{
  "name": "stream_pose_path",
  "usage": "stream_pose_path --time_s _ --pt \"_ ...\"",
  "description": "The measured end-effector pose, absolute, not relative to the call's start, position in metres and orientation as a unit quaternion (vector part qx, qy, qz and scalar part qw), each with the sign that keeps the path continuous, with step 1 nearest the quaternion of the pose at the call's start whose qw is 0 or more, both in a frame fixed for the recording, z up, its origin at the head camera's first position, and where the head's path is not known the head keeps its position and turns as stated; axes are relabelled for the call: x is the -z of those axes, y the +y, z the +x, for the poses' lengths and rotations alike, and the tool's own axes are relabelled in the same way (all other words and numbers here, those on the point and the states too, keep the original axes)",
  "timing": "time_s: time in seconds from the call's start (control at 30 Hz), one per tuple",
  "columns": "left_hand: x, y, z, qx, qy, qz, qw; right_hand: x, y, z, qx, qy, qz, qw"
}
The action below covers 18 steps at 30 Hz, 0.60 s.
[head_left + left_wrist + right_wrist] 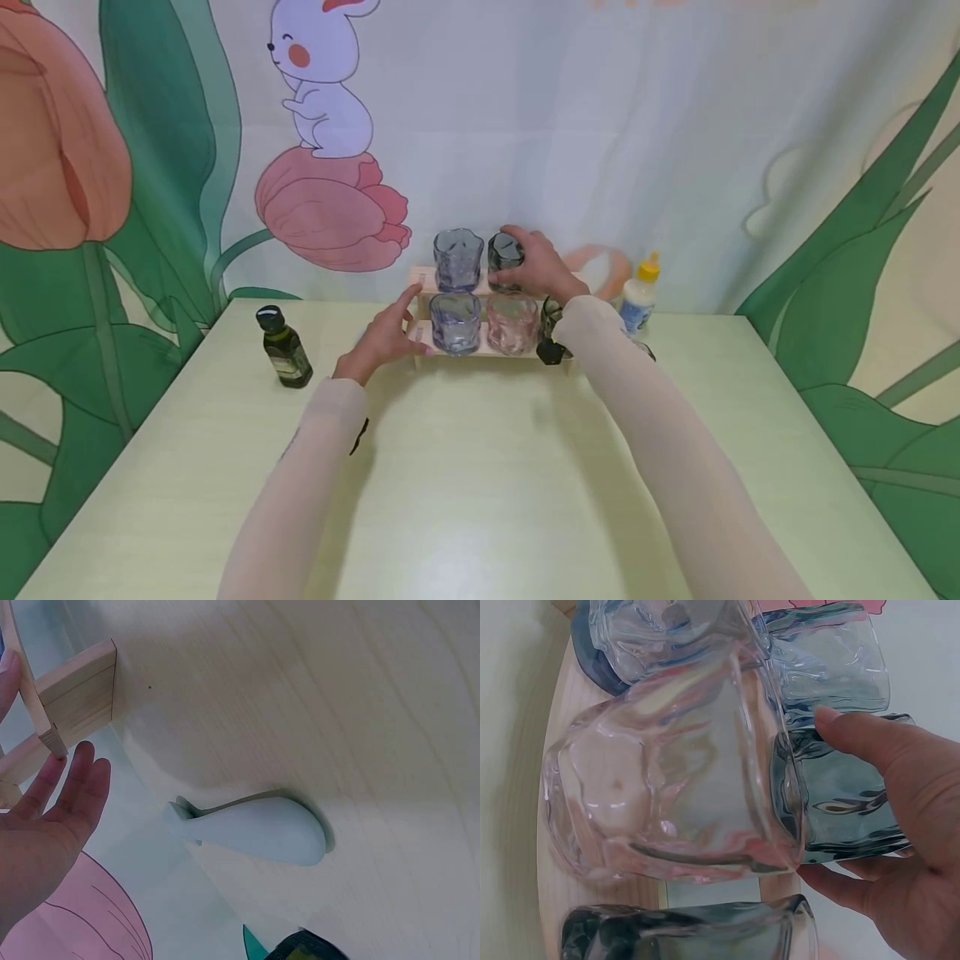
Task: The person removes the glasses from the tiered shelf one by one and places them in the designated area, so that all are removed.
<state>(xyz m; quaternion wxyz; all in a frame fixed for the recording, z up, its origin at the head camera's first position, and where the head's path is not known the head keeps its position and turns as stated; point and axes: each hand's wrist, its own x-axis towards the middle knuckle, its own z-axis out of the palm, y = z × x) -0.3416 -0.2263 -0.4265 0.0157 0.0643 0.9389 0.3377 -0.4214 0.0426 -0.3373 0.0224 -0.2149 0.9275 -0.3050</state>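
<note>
A small two-tier wooden rack [422, 279] stands at the back of the table, holding several wavy drinking glasses. My right hand [542, 265] grips a dark grey glass [506, 254] on the upper tier, thumb on one side and fingers round the other. Beside it is a bluish glass [458, 260]. The lower tier bears a lavender glass [455, 323], a pink glass [513, 324] and another dark glass [697, 934], partly covered by my right wrist in the head view. My left hand [384, 337] touches the rack's left end with fingers spread and loosely extended.
A dark bottle with a black cap [285, 348] stands at the left. Behind my right forearm is a white bottle with a yellow tip [640, 293]. A pale grey, whale-shaped object [255, 831] lies on the table, seen in the left wrist view. A printed curtain [525, 108] hangs behind.
</note>
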Motion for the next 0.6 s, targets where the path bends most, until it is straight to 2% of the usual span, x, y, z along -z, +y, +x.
stream_pose_path --time_s 0.6 --pt "0.428 -0.2256 -0.3418 -0.338 0.939 0.058 0.016 0.3451 0.0441 -0.4238 0.318 0.923 -0.218 0.005"
